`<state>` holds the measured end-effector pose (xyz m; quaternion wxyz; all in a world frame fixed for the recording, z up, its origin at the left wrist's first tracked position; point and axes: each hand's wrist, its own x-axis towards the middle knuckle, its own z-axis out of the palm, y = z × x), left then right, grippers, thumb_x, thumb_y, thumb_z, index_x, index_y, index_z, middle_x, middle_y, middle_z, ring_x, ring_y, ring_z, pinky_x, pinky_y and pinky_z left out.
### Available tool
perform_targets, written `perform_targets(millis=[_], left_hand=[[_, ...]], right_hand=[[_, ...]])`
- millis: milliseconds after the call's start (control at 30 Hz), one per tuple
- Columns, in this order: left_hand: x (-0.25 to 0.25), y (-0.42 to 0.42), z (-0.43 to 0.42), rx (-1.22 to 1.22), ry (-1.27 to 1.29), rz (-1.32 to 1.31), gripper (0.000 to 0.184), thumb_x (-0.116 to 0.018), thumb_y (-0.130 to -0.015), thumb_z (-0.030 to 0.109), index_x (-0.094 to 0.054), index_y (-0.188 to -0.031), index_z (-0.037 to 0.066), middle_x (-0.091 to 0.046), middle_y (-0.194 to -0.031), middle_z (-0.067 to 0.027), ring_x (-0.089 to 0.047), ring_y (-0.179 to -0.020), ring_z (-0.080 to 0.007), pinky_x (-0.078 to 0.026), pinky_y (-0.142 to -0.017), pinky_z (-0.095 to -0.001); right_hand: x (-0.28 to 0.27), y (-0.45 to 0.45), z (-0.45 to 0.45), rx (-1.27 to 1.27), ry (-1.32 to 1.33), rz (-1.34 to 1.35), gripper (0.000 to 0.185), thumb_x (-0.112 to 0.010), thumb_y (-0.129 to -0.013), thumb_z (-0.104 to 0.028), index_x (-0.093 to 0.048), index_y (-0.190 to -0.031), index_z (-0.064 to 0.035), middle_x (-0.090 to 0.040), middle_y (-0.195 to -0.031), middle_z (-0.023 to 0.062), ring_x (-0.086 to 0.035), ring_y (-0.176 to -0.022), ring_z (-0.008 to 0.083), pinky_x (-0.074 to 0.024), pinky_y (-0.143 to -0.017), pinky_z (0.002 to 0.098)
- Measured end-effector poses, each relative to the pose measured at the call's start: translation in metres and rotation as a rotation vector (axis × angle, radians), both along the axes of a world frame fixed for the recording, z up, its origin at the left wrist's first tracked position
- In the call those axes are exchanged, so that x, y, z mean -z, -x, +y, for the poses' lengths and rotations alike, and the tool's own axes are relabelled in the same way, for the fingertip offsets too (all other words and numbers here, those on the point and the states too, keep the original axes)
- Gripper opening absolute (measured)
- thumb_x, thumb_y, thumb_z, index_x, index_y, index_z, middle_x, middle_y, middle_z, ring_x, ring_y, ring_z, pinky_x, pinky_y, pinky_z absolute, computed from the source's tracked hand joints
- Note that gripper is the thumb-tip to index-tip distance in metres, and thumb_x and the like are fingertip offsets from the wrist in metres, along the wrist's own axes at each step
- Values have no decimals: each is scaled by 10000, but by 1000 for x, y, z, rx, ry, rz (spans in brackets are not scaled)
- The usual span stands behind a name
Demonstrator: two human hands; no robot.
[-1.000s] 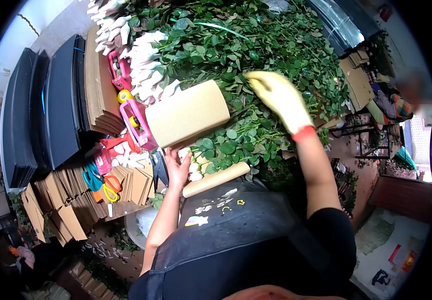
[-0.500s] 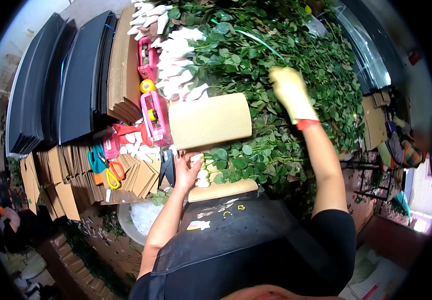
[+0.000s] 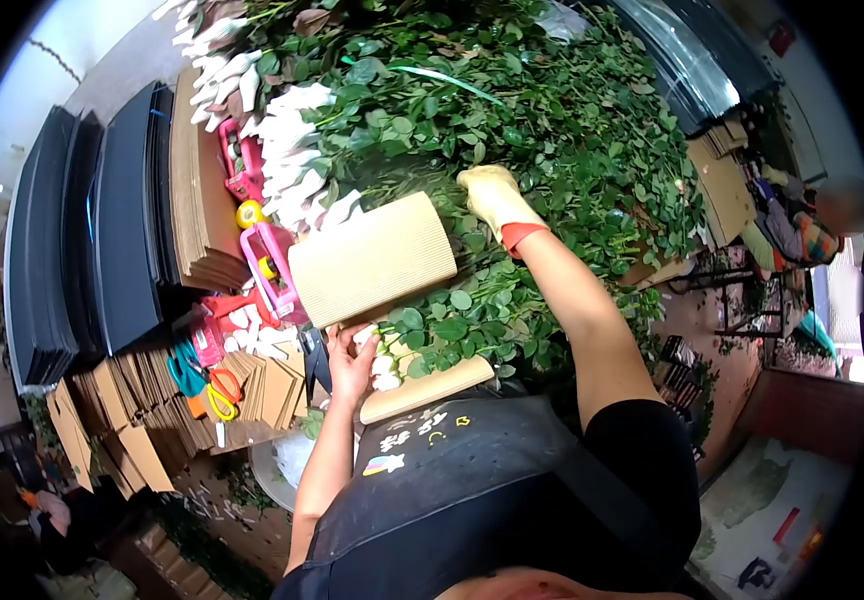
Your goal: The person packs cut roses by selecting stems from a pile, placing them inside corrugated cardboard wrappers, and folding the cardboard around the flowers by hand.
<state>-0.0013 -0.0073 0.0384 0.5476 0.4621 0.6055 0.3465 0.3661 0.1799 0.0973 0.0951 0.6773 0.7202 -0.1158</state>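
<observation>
My bare left hand (image 3: 351,364) is at the end of a short row of white rose heads (image 3: 386,372), its fingers and thumb closed around the top one. The fingertips reach the edge of a corrugated cardboard wrap (image 3: 374,258). Leafy rose stems (image 3: 462,322) run right from the heads, between that raised flap and the wrap's lower edge (image 3: 427,390). My right hand (image 3: 492,197), in a pale yellow glove with a red cuff, is over the big pile of green stems (image 3: 572,150). Its fingers are curled; whatever they hold is hidden among blurred leaves.
White-sleeved rose heads (image 3: 287,145) lie along the pile's left side. Pink tape dispensers (image 3: 270,270), orange-and-yellow scissors (image 3: 222,393), cardboard pieces (image 3: 277,385) and tall stacks of dark sheets (image 3: 132,220) stand on the left. A person (image 3: 822,225) is at far right.
The camera view has shifted, so the bench appears further left and tilted. My gloved right hand has come closer to the cardboard wrap, its fingers curled. My left hand stays by the white heads.
</observation>
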Motion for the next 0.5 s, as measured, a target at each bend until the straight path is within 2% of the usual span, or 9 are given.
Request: perform_targets(millis=[33,67,100,167,233,300,367,433,500], left_hand=[[12,5,-1,23,-93,87,256,-818,-914,76,-736,-1156,55,-452,-1469,-112,-629,-1064,-132,-550,-827,-264],[30,9,-2,40,-188,170,258,-820,-912,76,-736,-1155,57,-442,-1479,-122,-622,-1099,-140,-548,-854,-267],[41,11,-3,51,-281,252,261,-823,-909,75,-736,-1155,58,-433,-1488,-131,-615,-1134,-148,-546,-881,-270],[35,8,-2,22,-149,109,274,-822,-913,93,-735,-1170,54,-410,-1520,-172,-590,-1216,-172,-521,-956,-289],[12,3,-2,2,-14,-26,293,-817,-924,132,-738,-1193,48,-366,-1597,-232,-552,-1320,-202,-469,-1063,-322],[-3,1,-1,-9,60,-116,301,-824,-914,147,-742,-1181,37,-419,-1560,-243,-496,-1396,-248,-412,-1133,-343],[-6,1,0,13,27,-44,314,-827,-910,166,-745,-1185,40,-445,-1537,-250,-478,-1419,-283,-395,-1152,-354],[-4,3,1,42,-11,23,330,-829,-907,194,-749,-1192,48,-473,-1513,-258,-454,-1446,-326,-376,-1173,-372],[-3,3,0,68,-79,103,335,-827,-911,208,-750,-1197,52,-471,-1519,-256,-451,-1451,-328,-375,-1175,-385]], right_hand=[[-2,4,3,-34,26,-91,207,-693,-896,-180,-751,-1074,-92,-768,-1078,131,-716,-1072,301,-517,-1025,428],[-1,-10,-11,-149,-225,74,123,-682,-918,-206,-731,-951,-99,-767,-977,88,-721,-980,283,-525,-963,411],[-4,-19,-13,-165,-303,125,135,-657,-945,-222,-712,-906,-105,-748,-931,75,-714,-924,269,-521,-939,397],[-26,-33,-15,-212,-428,48,96,-675,-928,-175,-713,-1004,-131,-736,-1041,65,-705,-998,240,-492,-1014,418],[-67,-45,-13,-273,-593,-243,196,-693,-910,-129,-714,-1103,-157,-724,-1151,55,-696,-1072,211,-462,-1089,438],[-118,-52,-18,-227,-748,-324,325,-711,-892,-82,-715,-1201,-183,-712,-1260,45,-688,-1147,183,-433,-1163,458],[-167,-57,-30,-131,-883,-196,461,-709,-841,8,-713,-1249,-207,-723,-1294,64,-697,-1178,220,-438,-1177,489],[-165,-79,-35,-89,-1203,-54,497,-652,-847,84,-730,-1235,-216,-729,-1314,76,-689,-1228,231,-424,-1197,522],[-150,-106,-26,-173,-934,45,452,-602,-879,131,-741,-1190,-166,-738,-1285,123,-686,-1236,266,-398,-1217,519]])
